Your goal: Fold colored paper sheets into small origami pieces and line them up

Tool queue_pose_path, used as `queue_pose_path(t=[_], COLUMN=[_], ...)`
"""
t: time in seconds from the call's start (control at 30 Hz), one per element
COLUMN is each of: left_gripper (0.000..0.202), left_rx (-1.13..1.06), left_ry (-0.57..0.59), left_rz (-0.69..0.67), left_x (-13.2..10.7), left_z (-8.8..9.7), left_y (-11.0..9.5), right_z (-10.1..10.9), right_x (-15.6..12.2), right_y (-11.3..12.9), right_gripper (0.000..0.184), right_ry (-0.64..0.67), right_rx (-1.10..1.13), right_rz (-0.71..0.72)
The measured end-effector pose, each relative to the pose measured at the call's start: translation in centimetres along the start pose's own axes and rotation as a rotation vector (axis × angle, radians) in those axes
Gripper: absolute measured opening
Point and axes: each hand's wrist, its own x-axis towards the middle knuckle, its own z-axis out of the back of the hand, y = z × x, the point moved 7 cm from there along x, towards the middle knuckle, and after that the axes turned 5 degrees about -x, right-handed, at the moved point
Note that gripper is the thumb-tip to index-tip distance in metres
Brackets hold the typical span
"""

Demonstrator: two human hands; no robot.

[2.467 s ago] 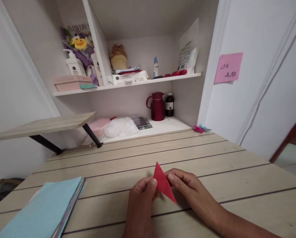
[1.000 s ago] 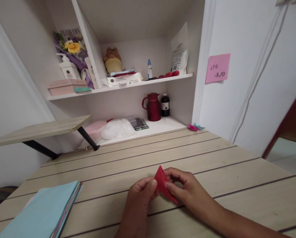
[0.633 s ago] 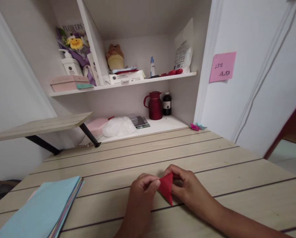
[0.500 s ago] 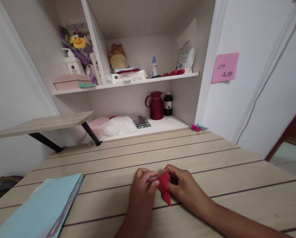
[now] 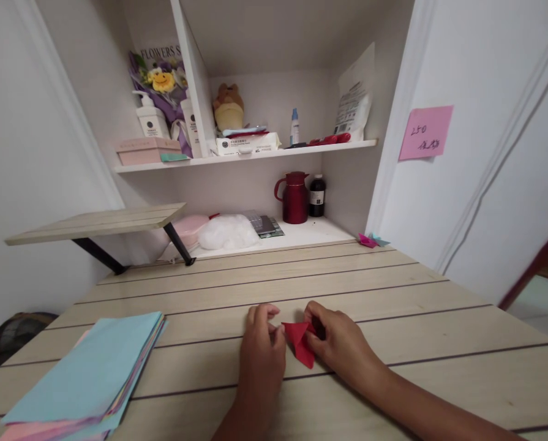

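One stack of coloured paper sheets, light blue uppermost, lies at the left of the worktop. Next come two hands with one folded red paper between them, low over the worktop. The left hand is half open, fingers loosely curled, its thumb at the paper's left corner; whether they touch I cannot tell. The right hand pinches the paper's right side between thumb and fingers. Farther right, two small folded paper pieces, one magenta and one teal, sit together at the back edge.
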Motion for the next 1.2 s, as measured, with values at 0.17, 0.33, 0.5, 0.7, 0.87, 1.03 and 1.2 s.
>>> queue_pose_path(t=[0.17,0.33,0.5,0.7,0.87,1.03,1.2], left_gripper=[0.010,0.020,0.021,0.023,0.021,0.019,0.015], left_rx=[0.155,0.280,0.389,0.483,0.550,0.564,0.577], left_ry=[-0.162,0.062,0.166,0.264,0.353,0.474,0.556], left_rz=[-0.100,-0.120,-0.074,-0.112,-0.100,-0.102,-0.210], left_x=[-1.4,-2.4,-1.9,-1.7,-1.7,-1.7,-1.8], left_z=[1.1,-1.3,-2.4,-2.5,-2.3,-2.1,-1.6], left_y=[-2.6,-3.7,-1.7,-1.2,-1.7,-1.8,-2.4], right_z=[0.0,0.1,0.1,-0.2,0.2,1.4,2.3], right_x=[0.2,0.3,0.1,0.1,0.0,-0.6,-1.2], right_y=[-0.4,-0.1,0.8,1.4,1.4,0.9,0.3], right_gripper=[0.010,0.015,0.015,0.017,0.026,0.026,0.031], right_ry=[-0.007,0.018,0.036,0.106,0.209,0.365,0.486], right_rx=[0.004,0.039,-0.005,-0.051,0.018,0.078,0.087], right_rz=[-0.016,0.014,0.099,0.162,0.251,0.314,0.306])
